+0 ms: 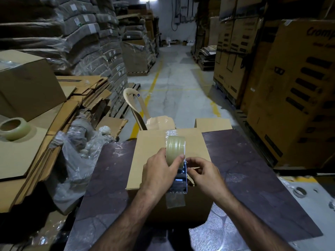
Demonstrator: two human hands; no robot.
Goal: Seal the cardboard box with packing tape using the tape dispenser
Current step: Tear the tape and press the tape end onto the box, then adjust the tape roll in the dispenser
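The cardboard box (163,147) sits on a dark desk (253,169), its near face flush with the desk's near edge and its far end reaching the desk's far edge. Its top flaps are closed, and a strip of clear tape (175,200) hangs over the near top edge and down the front face. At the far end, 2 flaps stand up, 1 of them carrying crinkled tape.

The tape dispenser (178,171) rests on the box's top along the centre seam, close to the near edge, with its roll of clear tape (175,149) upright on the far side. The left hand (159,171) wraps the roll from the left, thumb and forefinger curled across its near face. The right hand (203,173) is at the dispenser's right side, thumb and forefinger pinched together on its metal frame, the other fingers curled.

Bare desk lies on both sides of the box, wider on the right. Left of the desk, crumpled plastic wrap (78,156) presses against its edge, with flattened cardboard sheets (27,156) beyond; a spare tape roll (13,128) sits on these. A plastic chair (136,105) stands just past the box's far left corner. Beyond it, an open concrete aisle (175,84) runs between stacked goods on the left and tall cartons (290,87) on the right.
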